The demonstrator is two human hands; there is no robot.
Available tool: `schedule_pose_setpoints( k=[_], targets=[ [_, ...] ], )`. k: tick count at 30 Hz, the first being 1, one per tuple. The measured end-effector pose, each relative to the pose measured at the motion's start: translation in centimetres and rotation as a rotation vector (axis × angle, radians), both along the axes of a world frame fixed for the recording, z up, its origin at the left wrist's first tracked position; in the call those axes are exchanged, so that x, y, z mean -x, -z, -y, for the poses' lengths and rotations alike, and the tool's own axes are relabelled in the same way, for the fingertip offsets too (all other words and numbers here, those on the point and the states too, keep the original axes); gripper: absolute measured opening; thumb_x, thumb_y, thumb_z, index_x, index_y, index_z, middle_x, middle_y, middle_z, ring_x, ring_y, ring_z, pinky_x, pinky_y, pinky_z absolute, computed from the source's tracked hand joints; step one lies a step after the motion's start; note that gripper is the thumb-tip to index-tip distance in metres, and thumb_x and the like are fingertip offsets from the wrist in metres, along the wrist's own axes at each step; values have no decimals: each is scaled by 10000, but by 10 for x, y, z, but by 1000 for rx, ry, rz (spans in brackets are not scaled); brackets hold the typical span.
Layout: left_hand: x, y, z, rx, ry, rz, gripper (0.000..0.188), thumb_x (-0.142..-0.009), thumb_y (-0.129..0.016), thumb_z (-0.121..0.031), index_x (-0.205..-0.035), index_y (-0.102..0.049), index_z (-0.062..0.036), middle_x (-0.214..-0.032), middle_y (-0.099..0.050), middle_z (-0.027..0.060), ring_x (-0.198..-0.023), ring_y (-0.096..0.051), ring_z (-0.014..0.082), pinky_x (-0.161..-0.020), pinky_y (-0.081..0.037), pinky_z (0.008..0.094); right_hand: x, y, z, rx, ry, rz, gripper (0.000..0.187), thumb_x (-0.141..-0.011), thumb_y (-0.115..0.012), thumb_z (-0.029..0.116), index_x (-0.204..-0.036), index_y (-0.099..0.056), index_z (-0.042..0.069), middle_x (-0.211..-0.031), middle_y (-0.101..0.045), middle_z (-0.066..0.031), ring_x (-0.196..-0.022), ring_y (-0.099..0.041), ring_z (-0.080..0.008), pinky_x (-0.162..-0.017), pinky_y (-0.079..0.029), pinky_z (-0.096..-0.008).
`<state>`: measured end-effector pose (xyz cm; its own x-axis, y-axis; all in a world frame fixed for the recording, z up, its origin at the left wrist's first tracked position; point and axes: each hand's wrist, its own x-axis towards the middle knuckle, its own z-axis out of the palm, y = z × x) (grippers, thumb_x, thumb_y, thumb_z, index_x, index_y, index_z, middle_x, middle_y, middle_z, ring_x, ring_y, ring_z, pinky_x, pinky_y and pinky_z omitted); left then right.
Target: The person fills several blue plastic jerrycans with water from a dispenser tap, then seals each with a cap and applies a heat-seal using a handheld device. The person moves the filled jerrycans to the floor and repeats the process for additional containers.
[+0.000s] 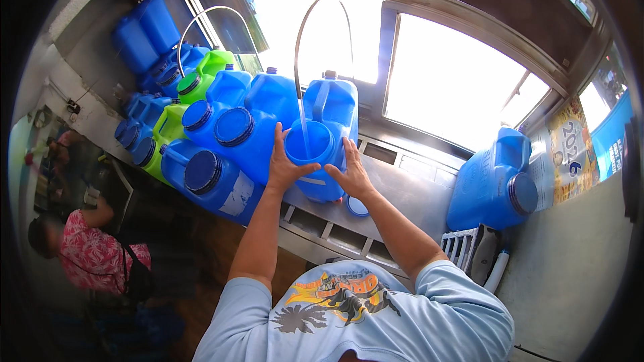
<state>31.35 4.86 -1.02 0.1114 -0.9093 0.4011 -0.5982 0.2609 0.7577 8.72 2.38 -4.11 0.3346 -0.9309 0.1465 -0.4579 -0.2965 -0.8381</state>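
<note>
A blue water jug [324, 187] stands on the metal counter with its wide round mouth uncovered. My left hand [282, 164] clasps the left side of the mouth, thumb lying across the front. On the opposite side my right hand [352, 171] holds the jug, fingers stretched along its wall and thumb toward the left. A thin curved metal spout [297, 60] hangs over the opening. From its end a clear stream of water [305, 131] runs down into the jug. Beside the jug's base, near my right wrist, lies a round blue lid [357, 206] with a pale rim.
Several capped blue jugs [265, 104] and green jugs [216, 62] crowd the left. Another spout [225, 8] arches over them. A capped blue jug [486, 177] stands at the right wall. Behind the counter [402, 191] are bright windows. A person in a pink shirt [100, 248] is at lower left.
</note>
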Motion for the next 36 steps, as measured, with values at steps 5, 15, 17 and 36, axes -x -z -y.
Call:
schedule_pose_setpoints(
  k=[5,15,17,36],
  targets=[
    [-7,1,-2,6,16,25,1496,-535,-1002,-428,-1621,-31,-89,-1526,-429,206,-1414,-439,367,-1152,-404,461,-6,10,-5,41,6,72,1058,-895,-682,555,-1598,-148,-28,-1635,-169,-323,-1552,-131,-412,-1246,-185,-446],
    [-12,-2,-6,-108,32,24,1552,-526,-978,-525,-1627,39,-124,-1568,-378,198,-1471,-325,417,-1205,-295,512,-13,7,-16,-14,18,64,1022,-928,-636,552,-1604,-123,-17,-1652,-133,-297,-1556,-107,-407,-1253,-156,-467],
    [-14,-1,-6,-117,37,23,1559,-528,-976,-525,-1624,59,-126,-1572,-375,193,-1472,-320,419,-1207,-289,515,-13,5,-17,-28,61,39,1013,-923,-640,557,-1609,-142,3,-1642,-206,-276,-1516,-247,-410,-1224,-250,-470],
    [-30,16,1,-58,105,33,1508,-529,-952,-604,-1615,-53,-68,-1579,-353,213,-1434,-367,407,-1190,-339,465,126,264,-401,-1231,-64,-469,465,-863,-688,310,-1255,-662,62,-1155,-713,-171,-1045,-681,-351,-898,-528,-439]
  ],
)
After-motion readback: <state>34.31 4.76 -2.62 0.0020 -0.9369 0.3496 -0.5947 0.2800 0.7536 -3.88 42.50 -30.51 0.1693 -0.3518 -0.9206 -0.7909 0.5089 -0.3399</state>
